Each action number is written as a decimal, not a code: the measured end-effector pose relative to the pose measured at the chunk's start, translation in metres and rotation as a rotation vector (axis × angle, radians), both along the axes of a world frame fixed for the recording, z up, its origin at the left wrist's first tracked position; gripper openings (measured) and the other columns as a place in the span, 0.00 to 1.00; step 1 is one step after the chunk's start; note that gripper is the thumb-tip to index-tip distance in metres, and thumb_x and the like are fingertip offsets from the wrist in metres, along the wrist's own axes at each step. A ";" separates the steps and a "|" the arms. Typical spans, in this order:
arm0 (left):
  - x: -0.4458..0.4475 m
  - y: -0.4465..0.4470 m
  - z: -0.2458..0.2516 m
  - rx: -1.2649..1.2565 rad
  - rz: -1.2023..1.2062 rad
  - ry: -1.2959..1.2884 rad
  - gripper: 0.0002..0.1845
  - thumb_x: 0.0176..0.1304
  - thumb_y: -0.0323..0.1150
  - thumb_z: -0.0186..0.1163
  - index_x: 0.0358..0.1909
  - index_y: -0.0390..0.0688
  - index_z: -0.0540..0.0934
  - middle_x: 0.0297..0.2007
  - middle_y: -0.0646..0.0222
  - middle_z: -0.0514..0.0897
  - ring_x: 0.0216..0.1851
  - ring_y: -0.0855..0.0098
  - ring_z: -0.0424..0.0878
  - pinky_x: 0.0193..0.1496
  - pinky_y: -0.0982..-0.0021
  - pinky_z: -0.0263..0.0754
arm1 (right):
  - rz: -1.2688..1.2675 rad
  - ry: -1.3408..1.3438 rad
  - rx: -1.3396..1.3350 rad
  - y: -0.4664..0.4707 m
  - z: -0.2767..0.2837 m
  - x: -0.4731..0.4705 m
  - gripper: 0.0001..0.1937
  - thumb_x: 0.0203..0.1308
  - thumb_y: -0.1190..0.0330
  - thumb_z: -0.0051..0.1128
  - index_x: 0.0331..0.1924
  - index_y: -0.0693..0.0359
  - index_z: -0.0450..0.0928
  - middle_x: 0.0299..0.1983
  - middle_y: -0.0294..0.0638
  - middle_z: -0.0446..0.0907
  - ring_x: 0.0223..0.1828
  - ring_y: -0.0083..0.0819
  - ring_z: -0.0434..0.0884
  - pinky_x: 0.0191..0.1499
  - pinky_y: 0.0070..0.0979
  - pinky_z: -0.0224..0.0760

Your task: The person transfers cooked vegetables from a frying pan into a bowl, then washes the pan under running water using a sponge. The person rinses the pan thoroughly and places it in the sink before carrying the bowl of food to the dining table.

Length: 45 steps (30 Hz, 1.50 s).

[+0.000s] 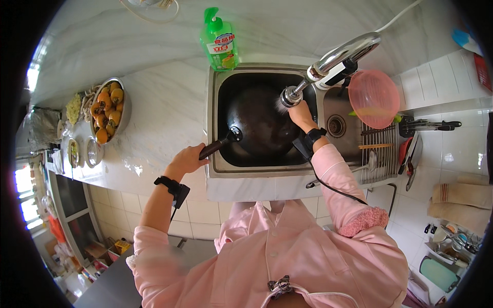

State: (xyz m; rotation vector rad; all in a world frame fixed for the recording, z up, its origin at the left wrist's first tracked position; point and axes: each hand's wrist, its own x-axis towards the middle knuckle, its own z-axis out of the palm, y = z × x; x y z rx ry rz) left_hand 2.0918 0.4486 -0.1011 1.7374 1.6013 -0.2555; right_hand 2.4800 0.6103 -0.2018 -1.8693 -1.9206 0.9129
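My left hand (188, 159) grips the dark handle (210, 149) of a black wok (256, 123) that lies in the left sink basin (308, 163). Whether the wok's inside or its underside faces up I cannot tell. Water sprays from the chrome faucet head (291, 96) over the wok's right side. Just under that head is my right hand (302, 115), at the wok's far right edge. The faucet head covers part of its fingers, so what it holds is hidden.
A green dish soap pump bottle (221, 46) stands behind the sink. Persimmons fill a metal bowl (125, 115) on the left counter. Right of the wok are a pink plastic basket (373, 98), a drain (336, 126) and a metal rack (379, 165) with chopsticks and a ladle.
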 end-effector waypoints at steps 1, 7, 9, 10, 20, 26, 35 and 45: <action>0.000 0.000 -0.001 0.003 0.001 0.004 0.21 0.60 0.44 0.68 0.47 0.43 0.74 0.33 0.50 0.85 0.38 0.43 0.83 0.41 0.48 0.76 | 0.046 -0.055 0.007 -0.001 0.006 0.006 0.11 0.68 0.66 0.51 0.43 0.65 0.79 0.39 0.60 0.81 0.46 0.58 0.79 0.47 0.43 0.73; 0.001 0.002 -0.006 -0.004 -0.036 0.040 0.22 0.60 0.45 0.67 0.48 0.43 0.74 0.35 0.51 0.85 0.40 0.44 0.83 0.42 0.48 0.76 | 0.186 0.333 0.122 -0.027 0.100 0.033 0.27 0.60 0.54 0.67 0.58 0.62 0.75 0.47 0.48 0.85 0.50 0.44 0.83 0.54 0.32 0.74; 0.002 0.004 -0.008 -0.017 -0.044 0.017 0.22 0.60 0.45 0.67 0.49 0.43 0.74 0.36 0.52 0.85 0.41 0.45 0.83 0.43 0.48 0.77 | 0.352 0.363 0.083 -0.028 0.136 0.029 0.31 0.57 0.59 0.71 0.62 0.65 0.72 0.46 0.39 0.83 0.47 0.32 0.80 0.52 0.30 0.73; 0.002 0.005 -0.008 -0.023 -0.050 0.025 0.23 0.60 0.45 0.67 0.49 0.43 0.74 0.36 0.52 0.85 0.41 0.45 0.83 0.43 0.49 0.77 | 0.419 0.407 0.091 -0.029 0.147 0.020 0.34 0.56 0.62 0.74 0.64 0.67 0.70 0.45 0.34 0.82 0.46 0.27 0.79 0.51 0.28 0.73; 0.005 0.005 -0.015 -0.009 0.003 0.016 0.22 0.56 0.45 0.71 0.44 0.42 0.77 0.37 0.53 0.86 0.42 0.47 0.83 0.44 0.50 0.76 | 0.330 0.319 0.127 -0.001 0.162 -0.047 0.24 0.58 0.52 0.70 0.48 0.61 0.77 0.33 0.39 0.83 0.34 0.31 0.80 0.39 0.28 0.72; 0.018 0.010 -0.019 0.010 0.015 0.111 0.16 0.55 0.35 0.64 0.45 0.42 0.79 0.39 0.54 0.86 0.44 0.49 0.84 0.46 0.52 0.78 | 0.307 0.002 0.238 -0.004 0.175 -0.028 0.20 0.55 0.53 0.69 0.46 0.57 0.81 0.34 0.45 0.85 0.38 0.43 0.84 0.40 0.37 0.76; 0.036 0.001 0.009 0.037 0.108 0.194 0.15 0.54 0.32 0.60 0.45 0.49 0.81 0.40 0.58 0.87 0.45 0.52 0.84 0.47 0.55 0.79 | 0.352 -0.376 0.370 -0.018 0.198 0.028 0.20 0.50 0.55 0.70 0.43 0.56 0.79 0.32 0.49 0.84 0.37 0.49 0.85 0.39 0.43 0.78; 0.054 -0.008 0.088 -0.543 0.483 -0.296 0.14 0.59 0.32 0.71 0.31 0.39 0.73 0.18 0.72 0.74 0.14 0.79 0.70 0.16 0.74 0.66 | 0.210 -0.219 0.306 -0.075 0.187 0.065 0.19 0.51 0.59 0.71 0.44 0.58 0.80 0.32 0.45 0.85 0.37 0.47 0.84 0.39 0.42 0.78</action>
